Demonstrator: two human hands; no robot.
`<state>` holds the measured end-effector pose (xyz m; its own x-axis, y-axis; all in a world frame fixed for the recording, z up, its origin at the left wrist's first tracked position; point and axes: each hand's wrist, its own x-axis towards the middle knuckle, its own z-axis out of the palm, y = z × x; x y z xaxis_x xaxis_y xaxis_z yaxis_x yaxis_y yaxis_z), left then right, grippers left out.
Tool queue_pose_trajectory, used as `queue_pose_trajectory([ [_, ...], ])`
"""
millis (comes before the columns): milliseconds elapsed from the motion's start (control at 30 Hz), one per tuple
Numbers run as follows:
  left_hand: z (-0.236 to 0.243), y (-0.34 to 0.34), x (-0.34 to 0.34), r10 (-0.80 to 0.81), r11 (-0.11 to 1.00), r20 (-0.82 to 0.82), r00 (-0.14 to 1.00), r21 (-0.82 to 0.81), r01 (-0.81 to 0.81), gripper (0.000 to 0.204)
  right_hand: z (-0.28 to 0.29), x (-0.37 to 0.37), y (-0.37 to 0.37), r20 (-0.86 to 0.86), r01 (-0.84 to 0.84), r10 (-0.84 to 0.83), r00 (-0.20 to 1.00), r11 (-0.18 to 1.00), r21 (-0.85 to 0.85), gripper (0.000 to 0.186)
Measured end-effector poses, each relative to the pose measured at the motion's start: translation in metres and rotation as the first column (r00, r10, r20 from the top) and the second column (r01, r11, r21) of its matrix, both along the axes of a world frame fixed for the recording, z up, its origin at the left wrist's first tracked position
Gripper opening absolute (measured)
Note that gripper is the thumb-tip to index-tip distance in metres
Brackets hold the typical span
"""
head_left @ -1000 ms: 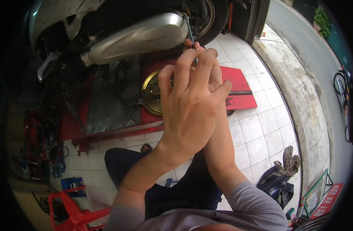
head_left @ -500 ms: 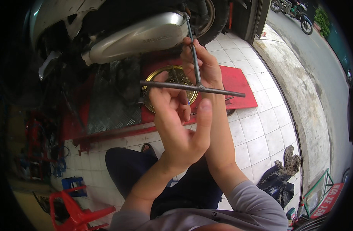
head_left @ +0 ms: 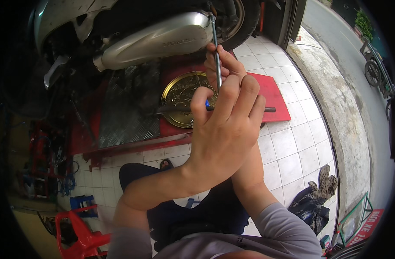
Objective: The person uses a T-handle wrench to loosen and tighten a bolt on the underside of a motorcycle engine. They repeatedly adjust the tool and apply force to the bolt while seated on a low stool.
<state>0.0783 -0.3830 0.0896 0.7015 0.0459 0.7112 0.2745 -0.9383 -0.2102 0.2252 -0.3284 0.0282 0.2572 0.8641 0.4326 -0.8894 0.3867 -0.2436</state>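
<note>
A steel T-handle wrench (head_left: pixel 218 72) reaches up to the rear end of a scooter's silver engine-side cover (head_left: pixel 158 45). Its tip meets the edge of that cover; the exact fastener is too small to make out. My right hand (head_left: pixel 234 67) pinches the shaft partway along. Lower down, my left hand (head_left: pixel 227 125) is curled over the middle of the crossbar, back of the hand upward. Both ends of the bar stick out past the fingers, while the joint with the shaft is hidden. My left forearm crosses over the right one.
Below the cover a round gold tray (head_left: pixel 164 98) with small parts lies on a red lift platform (head_left: pixel 273 97). The rear tyre (head_left: pixel 249 26) is beyond my right hand. A red plastic chair (head_left: pixel 74 233) stands lower left, a dark cloth bundle (head_left: pixel 311 207) lower right.
My left hand has turned from palm-up with loose fingers to wrapped over the crossbar. The bar has swung slightly, to nearly level. My right hand stays on the shaft.
</note>
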Motion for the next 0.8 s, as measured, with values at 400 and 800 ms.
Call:
queue_pose_trajectory([
  [400,-0.001,0.023,-0.004,-0.272,0.957,-0.012,0.962,0.1,0.272,0.03,0.007,0.002,-0.012,0.006,-0.04,0.04,0.999,0.997,-0.069,0.02],
  [800,-0.05,0.168,-0.081,-0.037,0.849,0.63,0.775,-0.39,0.357,0.015,0.008,0.029,-0.049,0.113,-0.139,0.137,0.984,0.99,0.009,0.015],
])
